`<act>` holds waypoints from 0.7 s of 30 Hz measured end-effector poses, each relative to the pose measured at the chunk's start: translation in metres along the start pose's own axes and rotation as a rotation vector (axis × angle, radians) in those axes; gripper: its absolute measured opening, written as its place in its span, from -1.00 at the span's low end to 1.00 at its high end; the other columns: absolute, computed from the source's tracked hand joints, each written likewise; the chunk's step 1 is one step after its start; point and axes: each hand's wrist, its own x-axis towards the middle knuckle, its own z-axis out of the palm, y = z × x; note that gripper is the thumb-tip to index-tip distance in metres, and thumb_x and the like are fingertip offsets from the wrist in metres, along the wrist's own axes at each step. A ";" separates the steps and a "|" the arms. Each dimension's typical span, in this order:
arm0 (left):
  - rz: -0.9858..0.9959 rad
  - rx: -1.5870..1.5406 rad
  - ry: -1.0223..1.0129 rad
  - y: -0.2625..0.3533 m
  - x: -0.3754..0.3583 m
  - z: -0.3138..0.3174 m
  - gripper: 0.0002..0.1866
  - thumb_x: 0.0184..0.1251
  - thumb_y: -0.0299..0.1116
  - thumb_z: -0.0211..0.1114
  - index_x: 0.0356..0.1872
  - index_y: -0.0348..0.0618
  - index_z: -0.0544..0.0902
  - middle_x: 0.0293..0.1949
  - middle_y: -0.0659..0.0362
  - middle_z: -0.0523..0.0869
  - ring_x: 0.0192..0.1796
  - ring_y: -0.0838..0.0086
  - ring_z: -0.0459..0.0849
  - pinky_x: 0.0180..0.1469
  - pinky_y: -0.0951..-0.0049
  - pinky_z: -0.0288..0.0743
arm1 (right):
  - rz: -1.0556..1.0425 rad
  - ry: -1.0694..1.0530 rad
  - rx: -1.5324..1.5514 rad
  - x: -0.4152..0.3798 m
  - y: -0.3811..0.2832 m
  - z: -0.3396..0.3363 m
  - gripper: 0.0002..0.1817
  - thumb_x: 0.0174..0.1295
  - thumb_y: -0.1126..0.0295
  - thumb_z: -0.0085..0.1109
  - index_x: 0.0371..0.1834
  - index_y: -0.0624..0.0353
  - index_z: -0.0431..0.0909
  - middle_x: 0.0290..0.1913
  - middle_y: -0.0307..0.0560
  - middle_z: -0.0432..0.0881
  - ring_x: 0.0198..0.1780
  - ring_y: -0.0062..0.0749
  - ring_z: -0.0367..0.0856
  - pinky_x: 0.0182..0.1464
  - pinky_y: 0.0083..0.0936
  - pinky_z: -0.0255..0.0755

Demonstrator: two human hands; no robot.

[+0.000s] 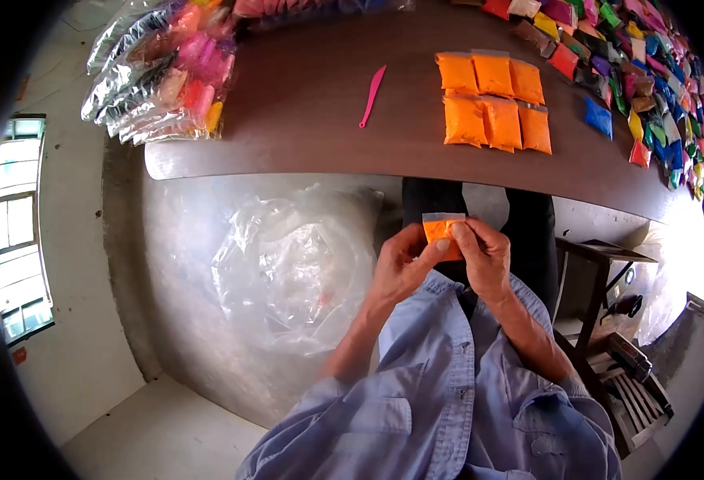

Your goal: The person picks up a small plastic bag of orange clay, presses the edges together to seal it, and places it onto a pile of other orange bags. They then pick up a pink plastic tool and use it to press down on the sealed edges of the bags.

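Between both hands, in front of my chest and below the table edge, is a small clear bag of orange material. My left hand pinches its left side, thumb on the front. My right hand grips the right side, thumb and fingers near the upper part. The fingers behind the bag are hidden. On the table beyond lie several similar orange bags, set close together in two rows. A pink plastic knife lies to their left.
Clear packs of colourful items sit at the table's left end. A big heap of small coloured bags covers its right side. A large clear plastic sack stands on the floor at left. A wooden stool or rack stands at right.
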 end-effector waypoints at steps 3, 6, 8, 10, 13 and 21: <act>-0.024 0.047 -0.023 -0.007 0.000 -0.009 -0.65 0.57 -0.28 0.33 0.13 -0.41 0.65 -0.08 0.18 0.76 -0.02 0.59 0.68 0.05 0.48 0.61 | -0.003 -0.016 -0.033 0.004 -0.002 0.004 -0.78 0.52 0.37 0.24 -0.11 0.37 0.66 -0.25 -0.24 0.65 -0.24 -0.73 0.57 -0.20 -0.72 0.50; -0.011 0.073 0.005 -0.006 0.002 -0.014 -0.66 0.54 -0.26 0.36 0.05 -0.40 0.65 -0.15 0.19 0.75 -0.10 0.64 0.64 -0.07 0.53 0.55 | 0.135 -0.158 -0.047 0.004 0.002 0.000 -0.79 0.52 0.38 0.23 -0.10 0.37 0.65 -0.23 -0.24 0.64 -0.22 -0.72 0.58 -0.17 -0.72 0.52; 0.009 0.057 0.057 -0.006 0.001 -0.016 -0.68 0.51 -0.24 0.39 -0.04 -0.37 0.67 -0.22 0.21 0.75 -0.19 0.68 0.60 -0.17 0.57 0.50 | 0.130 -0.145 -0.012 0.007 0.002 0.008 -0.79 0.52 0.38 0.23 -0.09 0.37 0.65 -0.22 -0.25 0.63 -0.22 -0.73 0.58 -0.16 -0.72 0.52; -0.010 -0.036 0.072 -0.005 0.002 -0.018 -0.69 0.48 -0.27 0.42 -0.05 -0.37 0.66 -0.22 0.20 0.75 -0.19 0.65 0.65 -0.15 0.55 0.54 | 0.125 -0.115 0.012 0.008 -0.003 0.018 -0.80 0.52 0.39 0.24 -0.09 0.36 0.65 -0.23 -0.26 0.63 -0.21 -0.74 0.57 -0.15 -0.72 0.53; -0.008 -0.138 0.055 -0.004 0.002 -0.023 -0.70 0.44 -0.28 0.46 -0.09 -0.36 0.67 -0.26 0.21 0.75 -0.21 0.66 0.66 -0.16 0.56 0.56 | 0.115 -0.113 -0.084 0.012 0.002 0.022 -0.80 0.52 0.38 0.24 -0.09 0.34 0.67 -0.22 -0.28 0.66 -0.19 -0.71 0.60 -0.13 -0.73 0.54; -0.001 0.054 0.119 -0.003 -0.006 -0.045 -0.71 0.53 -0.32 0.37 -0.04 -0.41 0.62 -0.20 0.17 0.76 -0.10 0.60 0.71 -0.05 0.53 0.64 | 0.179 -0.270 -0.101 0.027 -0.001 0.039 -0.67 0.57 0.13 0.17 -0.09 0.20 0.71 -0.34 -0.33 0.67 -0.40 -0.78 0.53 -0.37 -0.77 0.45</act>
